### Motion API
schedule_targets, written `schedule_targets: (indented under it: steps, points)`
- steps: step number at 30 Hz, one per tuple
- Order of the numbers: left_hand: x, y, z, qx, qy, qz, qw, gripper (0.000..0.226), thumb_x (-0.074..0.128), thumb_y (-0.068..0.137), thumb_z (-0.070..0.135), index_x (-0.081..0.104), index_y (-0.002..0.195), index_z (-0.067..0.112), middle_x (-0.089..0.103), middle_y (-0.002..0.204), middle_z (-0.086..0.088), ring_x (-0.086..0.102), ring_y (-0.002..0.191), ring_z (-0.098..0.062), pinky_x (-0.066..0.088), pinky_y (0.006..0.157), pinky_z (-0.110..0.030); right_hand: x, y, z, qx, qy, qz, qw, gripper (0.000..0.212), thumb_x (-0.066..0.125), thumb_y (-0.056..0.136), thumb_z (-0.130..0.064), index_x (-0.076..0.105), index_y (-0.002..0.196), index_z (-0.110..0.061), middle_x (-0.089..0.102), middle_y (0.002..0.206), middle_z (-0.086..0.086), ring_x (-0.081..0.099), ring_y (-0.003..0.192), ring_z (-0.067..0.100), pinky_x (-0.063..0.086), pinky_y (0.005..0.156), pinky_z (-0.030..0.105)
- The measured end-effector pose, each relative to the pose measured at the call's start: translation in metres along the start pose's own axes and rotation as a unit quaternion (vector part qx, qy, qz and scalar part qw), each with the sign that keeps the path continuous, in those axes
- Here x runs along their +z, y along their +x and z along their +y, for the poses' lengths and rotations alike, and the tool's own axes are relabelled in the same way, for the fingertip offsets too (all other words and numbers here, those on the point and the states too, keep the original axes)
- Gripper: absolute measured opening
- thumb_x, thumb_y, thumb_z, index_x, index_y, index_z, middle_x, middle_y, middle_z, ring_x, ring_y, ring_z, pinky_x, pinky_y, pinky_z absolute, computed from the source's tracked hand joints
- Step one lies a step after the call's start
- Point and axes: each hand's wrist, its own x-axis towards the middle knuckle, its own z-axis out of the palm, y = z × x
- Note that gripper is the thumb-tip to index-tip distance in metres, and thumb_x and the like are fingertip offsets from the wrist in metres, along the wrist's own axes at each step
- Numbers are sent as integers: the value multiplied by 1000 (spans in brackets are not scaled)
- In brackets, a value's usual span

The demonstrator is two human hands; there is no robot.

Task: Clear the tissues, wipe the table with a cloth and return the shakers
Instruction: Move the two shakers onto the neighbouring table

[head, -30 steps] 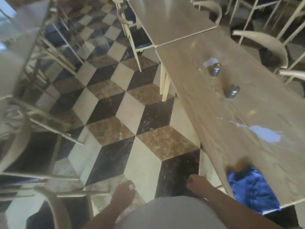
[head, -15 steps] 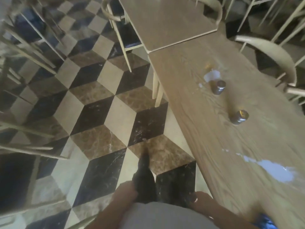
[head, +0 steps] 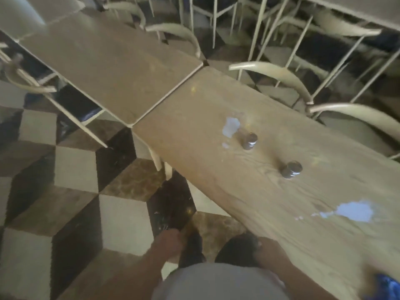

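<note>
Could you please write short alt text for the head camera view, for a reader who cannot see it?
A person stands beside a long wooden table, both hands low at the waist: left hand, right hand. On the table stand two shakers, each near a white tissue; a blue cloth lies at the near edge.

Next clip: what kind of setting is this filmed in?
Probably a restaurant or café dining room. Long light wooden tables are pushed end to end, many pale curved-back chairs fill the room, and two small metal-topped shakers stand beside white tissues over a chequered marble floor.
</note>
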Motion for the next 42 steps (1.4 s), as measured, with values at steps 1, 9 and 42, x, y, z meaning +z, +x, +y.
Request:
schedule_targets:
  steps: [1, 9, 42]
  points:
    - [-10, 5, 3, -5, 9, -4, 1000, 24, 54, 87, 25, 65, 105, 15, 67, 102, -4, 65, 101, -23, 51, 79, -27, -4, 1, -5, 39, 23, 4, 999, 15, 49, 87, -28, 59, 97, -23, 65, 103, 0, 63, 96, 19, 43, 68, 23]
    - [-64, 72, 58, 64, -8, 25, 998, 6, 59, 81, 27, 62, 86, 24, 66, 86, 9, 63, 84, -11, 55, 80, -34, 7, 42, 12, 112, 173, -22, 978, 28, 41, 78, -49, 52, 64, -28, 52, 83, -1, 60, 102, 25, 41, 79, 25]
    - [-182, 217, 306, 297, -51, 194, 934, 23, 67, 78, 46, 48, 80, 33, 57, 80, 6, 58, 72, -21, 41, 58, -31, -199, 127, 9, 232, 387, 312, 836, 47, 62, 85, -55, 39, 124, -42, 41, 116, -8, 59, 73, 21, 53, 63, 34]
